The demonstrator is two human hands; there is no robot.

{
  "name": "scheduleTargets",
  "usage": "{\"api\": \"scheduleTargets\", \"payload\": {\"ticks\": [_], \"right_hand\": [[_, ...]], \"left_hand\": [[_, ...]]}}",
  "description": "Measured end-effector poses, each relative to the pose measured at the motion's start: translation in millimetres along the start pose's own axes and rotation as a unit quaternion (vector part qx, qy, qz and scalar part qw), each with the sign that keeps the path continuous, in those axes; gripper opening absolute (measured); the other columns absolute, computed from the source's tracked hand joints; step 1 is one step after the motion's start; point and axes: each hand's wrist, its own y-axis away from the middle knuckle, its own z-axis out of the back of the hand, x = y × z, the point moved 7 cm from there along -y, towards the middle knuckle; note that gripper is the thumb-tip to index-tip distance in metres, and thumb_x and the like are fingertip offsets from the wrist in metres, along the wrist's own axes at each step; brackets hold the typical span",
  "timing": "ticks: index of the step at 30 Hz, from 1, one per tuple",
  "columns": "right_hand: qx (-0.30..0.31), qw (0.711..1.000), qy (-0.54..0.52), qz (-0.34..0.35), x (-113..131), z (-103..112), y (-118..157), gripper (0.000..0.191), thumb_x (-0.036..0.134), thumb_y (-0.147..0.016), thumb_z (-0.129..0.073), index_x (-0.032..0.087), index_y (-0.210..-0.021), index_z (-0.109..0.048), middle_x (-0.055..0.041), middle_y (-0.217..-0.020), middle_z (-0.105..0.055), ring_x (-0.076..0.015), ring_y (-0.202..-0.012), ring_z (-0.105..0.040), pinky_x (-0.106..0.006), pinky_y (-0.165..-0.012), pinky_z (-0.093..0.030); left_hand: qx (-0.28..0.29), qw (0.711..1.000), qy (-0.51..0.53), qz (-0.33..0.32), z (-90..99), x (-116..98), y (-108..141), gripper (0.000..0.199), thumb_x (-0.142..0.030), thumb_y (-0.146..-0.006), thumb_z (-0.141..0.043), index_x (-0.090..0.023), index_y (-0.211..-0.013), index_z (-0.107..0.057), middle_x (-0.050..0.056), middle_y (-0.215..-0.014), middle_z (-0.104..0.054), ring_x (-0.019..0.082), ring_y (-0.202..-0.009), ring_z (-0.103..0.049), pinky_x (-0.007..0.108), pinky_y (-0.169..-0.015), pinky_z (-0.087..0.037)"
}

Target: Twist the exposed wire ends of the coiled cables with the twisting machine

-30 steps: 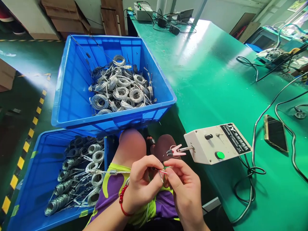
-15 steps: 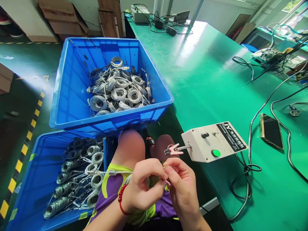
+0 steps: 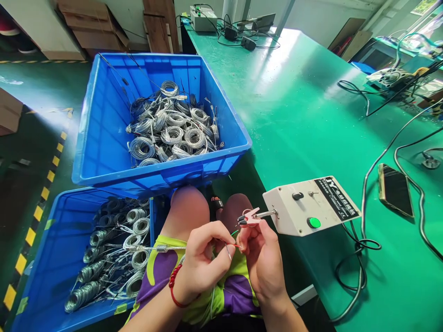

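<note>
My left hand (image 3: 206, 263) is closed in a pinch on the end of a clear-jacketed cable, whose thin wires fan out past the fingertips. A red wire (image 3: 236, 245) runs from there to my right hand (image 3: 265, 265), where the fingertips pinch its end. One green wire (image 3: 235, 232) sticks up, and a pale one points down by the left thumb. Just above my right fingertips is a pink spring clip (image 3: 249, 216) with black tips, mounted on the shaft of a beige machine (image 3: 304, 207). The right thumb is close to the clip; whether they touch I cannot tell.
A large blue bin (image 3: 162, 177) of coiled cables stands ahead, with a second blue bin (image 3: 41, 258) of coils at lower left. The machine sits at the edge of the green table (image 3: 297, 115). A phone (image 3: 396, 190) and loose black cords (image 3: 363, 272) lie to the right.
My hands have drawn slightly apart, and the red wire now stretches between them. The right thumb has risen toward the clip. The green wire now shows above the fingers.
</note>
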Motion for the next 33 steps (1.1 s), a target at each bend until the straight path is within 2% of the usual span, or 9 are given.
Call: {"api": "scheduleTargets", "payload": {"ticks": [3, 5, 6, 10, 12, 19, 24, 30, 33], "right_hand": [[0.005, 0.999, -0.047, -0.003, 1, -3, -6, 0.035, 0.056, -0.093, -0.086, 0.022, -0.092, -0.086, -0.0028, -0.087, -0.076, -0.0141, -0.068, -0.064, -0.025, -0.068, -0.059], [0.003, 0.998, -0.058, 0.005, 2, -2, -9, 0.029, 0.051, -0.092, -0.086, 0.022, -0.089, -0.087, -0.0039, -0.109, -0.079, -0.0123, -0.071, -0.067, -0.025, -0.074, -0.062], [0.003, 0.998, -0.060, 0.007, 3, -2, -10, 0.028, 0.050, -0.092, -0.086, 0.022, -0.090, -0.088, -0.0042, -0.113, -0.078, -0.0123, -0.072, -0.068, -0.025, -0.075, -0.063], [0.021, 0.996, -0.092, -0.002, 3, 1, -13, 0.037, 0.051, -0.088, -0.091, 0.026, -0.115, -0.092, -0.0040, -0.097, -0.074, -0.0152, -0.076, -0.066, -0.025, -0.072, -0.062], [0.037, 0.992, -0.119, -0.018, 2, 2, -15, 0.041, 0.046, -0.084, -0.093, 0.027, -0.120, -0.092, -0.0043, -0.094, -0.074, -0.0149, -0.074, -0.063, -0.025, -0.070, -0.061], [0.078, 0.983, -0.156, -0.049, -6, 2, -23, 0.037, 0.047, -0.082, -0.092, 0.025, -0.113, -0.092, -0.0016, -0.077, -0.064, -0.0146, -0.065, -0.051, -0.028, -0.065, -0.057], [0.096, 0.983, -0.152, -0.037, -8, 2, -25, 0.037, 0.048, -0.083, -0.092, 0.027, -0.113, -0.091, -0.0017, -0.078, -0.064, -0.0169, -0.065, -0.050, -0.031, -0.064, -0.056], [0.107, 0.984, -0.140, -0.018, -9, 4, -26, 0.042, 0.054, -0.083, -0.103, 0.027, -0.112, -0.090, 0.0022, -0.073, -0.060, -0.0138, -0.063, -0.048, -0.026, -0.066, -0.056], [0.089, 0.988, -0.126, -0.014, -11, 7, -27, 0.043, 0.055, -0.082, -0.106, 0.027, -0.110, -0.088, 0.0020, -0.079, -0.064, -0.0131, -0.066, -0.055, -0.023, -0.068, -0.058]], "left_hand": [[-0.033, 0.999, -0.009, 0.017, 4.3, 0, -5, 0.011, -0.025, -0.108, -0.074, -0.022, -0.098, -0.075, 0.002, -0.082, -0.070, 0.013, -0.066, -0.055, 0.022, -0.060, -0.045], [-0.042, 0.998, -0.007, 0.038, 5.6, 1, -6, 0.008, -0.023, -0.107, -0.075, -0.022, -0.099, -0.076, 0.001, -0.081, -0.069, 0.012, -0.063, -0.054, 0.020, -0.058, -0.044], [-0.044, 0.998, -0.005, 0.049, 6.2, 2, -7, 0.007, -0.021, -0.106, -0.076, -0.022, -0.099, -0.076, 0.000, -0.081, -0.068, 0.011, -0.062, -0.054, 0.019, -0.057, -0.044], [-0.051, 0.996, -0.009, 0.078, 8.4, 4, -8, 0.008, -0.017, -0.102, -0.076, -0.022, -0.097, -0.076, -0.001, -0.080, -0.067, 0.011, -0.062, -0.056, 0.018, -0.058, -0.046], [-0.056, 0.994, -0.014, 0.090, 9.6, 5, -9, 0.007, -0.018, -0.102, -0.076, -0.022, -0.096, -0.076, -0.001, -0.079, -0.067, 0.011, -0.061, -0.056, 0.018, -0.057, -0.046], [-0.065, 0.989, -0.004, 0.134, 10.1, 13, -10, 0.015, -0.030, -0.103, -0.081, -0.020, -0.093, -0.077, 0.000, -0.072, -0.065, 0.011, -0.056, -0.053, 0.018, -0.052, -0.042], [-0.068, 0.989, -0.007, 0.131, 9.6, 14, -12, 0.021, -0.036, -0.103, -0.083, -0.020, -0.091, -0.077, 0.000, -0.070, -0.066, 0.011, -0.056, -0.055, 0.018, -0.051, -0.044], [-0.075, 0.988, -0.007, 0.132, 8.6, 13, -16, 0.014, -0.028, -0.104, -0.081, -0.021, -0.093, -0.077, -0.001, -0.072, -0.069, 0.011, -0.059, -0.059, 0.016, -0.054, -0.047], [-0.075, 0.991, -0.011, 0.107, 7.8, 11, -19, 0.009, -0.022, -0.105, -0.079, -0.023, -0.097, -0.077, -0.001, -0.080, -0.072, 0.011, -0.064, -0.060, 0.017, -0.059, -0.049]]}}
